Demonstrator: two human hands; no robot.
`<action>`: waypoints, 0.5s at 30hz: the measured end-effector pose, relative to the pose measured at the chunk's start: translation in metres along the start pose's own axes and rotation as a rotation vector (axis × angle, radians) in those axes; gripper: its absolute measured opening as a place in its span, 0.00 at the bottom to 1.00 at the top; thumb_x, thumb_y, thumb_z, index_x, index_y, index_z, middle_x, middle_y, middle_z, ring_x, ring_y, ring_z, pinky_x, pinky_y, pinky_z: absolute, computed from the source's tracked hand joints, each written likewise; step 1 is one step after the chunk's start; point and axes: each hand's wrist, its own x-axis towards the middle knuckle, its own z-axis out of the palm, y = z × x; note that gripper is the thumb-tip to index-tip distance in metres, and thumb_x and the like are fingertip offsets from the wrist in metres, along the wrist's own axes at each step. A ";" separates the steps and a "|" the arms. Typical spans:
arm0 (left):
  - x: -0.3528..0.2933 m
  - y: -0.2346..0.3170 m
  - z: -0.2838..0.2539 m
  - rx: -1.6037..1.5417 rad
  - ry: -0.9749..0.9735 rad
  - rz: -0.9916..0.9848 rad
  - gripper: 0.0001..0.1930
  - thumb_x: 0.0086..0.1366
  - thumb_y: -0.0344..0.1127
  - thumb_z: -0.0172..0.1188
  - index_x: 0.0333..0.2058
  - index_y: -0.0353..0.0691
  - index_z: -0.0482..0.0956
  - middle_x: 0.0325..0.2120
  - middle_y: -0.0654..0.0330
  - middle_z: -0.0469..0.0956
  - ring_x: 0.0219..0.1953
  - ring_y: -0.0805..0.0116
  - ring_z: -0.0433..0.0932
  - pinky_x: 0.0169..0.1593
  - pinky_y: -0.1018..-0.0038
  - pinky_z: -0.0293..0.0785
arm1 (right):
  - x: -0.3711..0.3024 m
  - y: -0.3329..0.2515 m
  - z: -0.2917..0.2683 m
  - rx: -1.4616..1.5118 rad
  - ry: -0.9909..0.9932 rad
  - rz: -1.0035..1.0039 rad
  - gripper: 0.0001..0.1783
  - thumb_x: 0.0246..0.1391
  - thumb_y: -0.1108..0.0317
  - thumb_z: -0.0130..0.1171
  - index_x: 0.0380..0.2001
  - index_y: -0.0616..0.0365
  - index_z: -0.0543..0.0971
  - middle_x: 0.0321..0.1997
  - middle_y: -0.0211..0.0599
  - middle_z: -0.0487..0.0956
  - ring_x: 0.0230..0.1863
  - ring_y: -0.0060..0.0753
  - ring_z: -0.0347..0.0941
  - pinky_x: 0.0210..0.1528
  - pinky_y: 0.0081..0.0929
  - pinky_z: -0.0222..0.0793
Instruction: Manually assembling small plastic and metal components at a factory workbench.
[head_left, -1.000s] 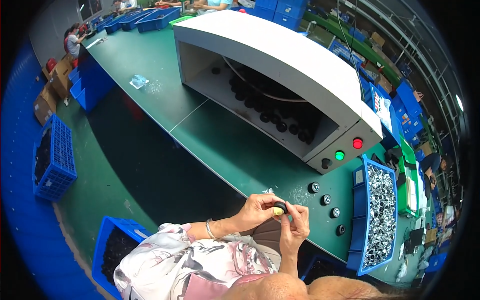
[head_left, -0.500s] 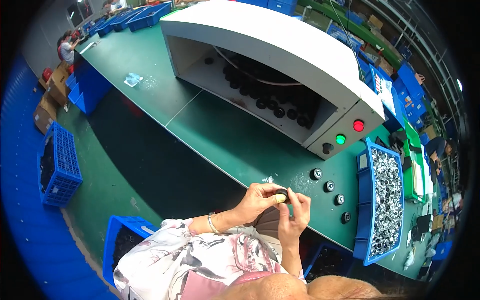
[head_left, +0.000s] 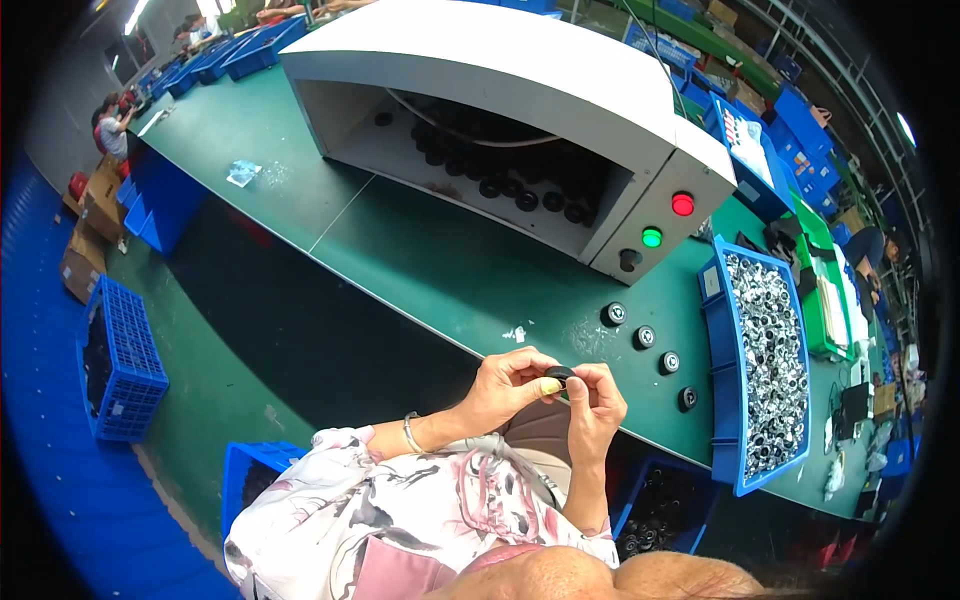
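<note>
Above the table's front edge, I hold a small black round part (head_left: 561,373) between both hands. My left hand (head_left: 505,395) pinches it from the left, with something yellow on the thumb tip. From the other side, my right hand (head_left: 598,405) grips its edge between thumb and fingers. Beyond my right hand, several similar black round parts with pale centres stand in a slanting row, including the farthest round part (head_left: 614,314) and the nearest round part (head_left: 687,399).
A white arched machine (head_left: 480,50) with lit red and green buttons stands on the green table (head_left: 400,270), black round parts inside it. To the right is a blue bin (head_left: 722,410) of small shiny parts. Below the table edge sits another blue bin (head_left: 712,490) holding black parts.
The black round part has been turned and now lies flatter between my fingers. My right fingers have curled in closer around it. The whole view has shifted slightly.
</note>
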 end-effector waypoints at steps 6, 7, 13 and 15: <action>-0.003 0.001 0.002 -0.065 -0.046 -0.046 0.07 0.67 0.26 0.60 0.43 0.31 0.80 0.36 0.59 0.81 0.36 0.73 0.81 0.42 0.78 0.79 | -0.009 0.001 0.000 -0.094 0.030 -0.094 0.12 0.63 0.65 0.61 0.32 0.64 0.75 0.31 0.28 0.72 0.33 0.18 0.67 0.35 0.17 0.63; -0.002 0.000 0.001 -0.063 -0.055 -0.088 0.07 0.67 0.27 0.60 0.43 0.31 0.79 0.35 0.59 0.81 0.36 0.73 0.81 0.41 0.78 0.79 | -0.009 0.001 0.001 -0.052 0.051 -0.056 0.12 0.63 0.65 0.61 0.32 0.64 0.75 0.31 0.28 0.72 0.32 0.18 0.67 0.35 0.17 0.64; 0.010 -0.007 0.007 -0.125 0.042 -0.094 0.08 0.68 0.29 0.60 0.43 0.31 0.78 0.35 0.61 0.80 0.34 0.78 0.78 0.40 0.81 0.76 | -0.002 -0.009 0.006 0.293 0.047 0.197 0.06 0.63 0.73 0.56 0.37 0.68 0.77 0.34 0.32 0.77 0.33 0.20 0.73 0.39 0.19 0.71; 0.010 0.002 0.005 -0.144 0.030 -0.123 0.09 0.68 0.29 0.60 0.43 0.31 0.78 0.37 0.58 0.81 0.37 0.75 0.80 0.42 0.79 0.76 | 0.002 -0.009 0.000 0.317 -0.035 0.225 0.07 0.63 0.76 0.54 0.40 0.69 0.77 0.35 0.34 0.79 0.33 0.23 0.76 0.39 0.21 0.73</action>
